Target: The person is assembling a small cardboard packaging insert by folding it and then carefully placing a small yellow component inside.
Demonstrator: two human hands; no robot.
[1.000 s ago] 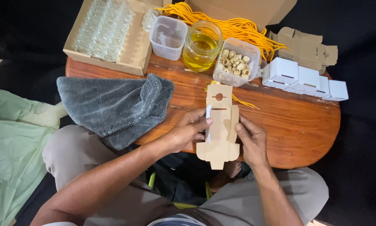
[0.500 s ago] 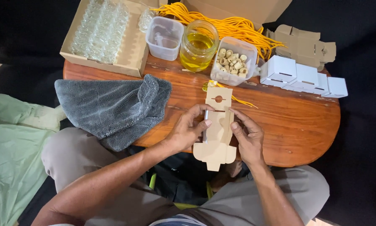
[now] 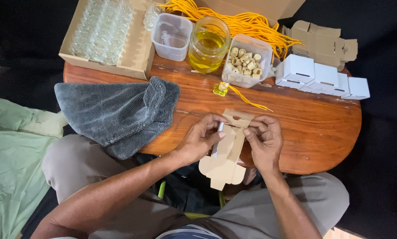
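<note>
A flat brown cardboard box blank point(image 3: 227, 152) lies between both hands at the near edge of the wooden table point(image 3: 313, 128). My left hand point(image 3: 200, 137) grips its left edge, thumb over a folded white strip. My right hand point(image 3: 264, 139) pinches the right edge and upper flap. The blank's lower tabs hang off the table over my lap. Just beyond the hands lies a small bottle of yellow liquid point(image 3: 221, 88) with a yellow cord point(image 3: 249, 99) attached.
A grey towel point(image 3: 118, 113) drapes over the table's left side. At the back stand a carton of small glass bottles point(image 3: 105, 33), a clear tub point(image 3: 172, 35), a jar of yellow oil point(image 3: 209, 44), a tub of corks point(image 3: 247, 59), yellow cords point(image 3: 251, 22), white boxes point(image 3: 322, 77) and flat blanks point(image 3: 322, 40).
The top flap of the blank has been folded down, so the blank looks shorter. Both hands have shifted slightly toward me while keeping hold of it.
</note>
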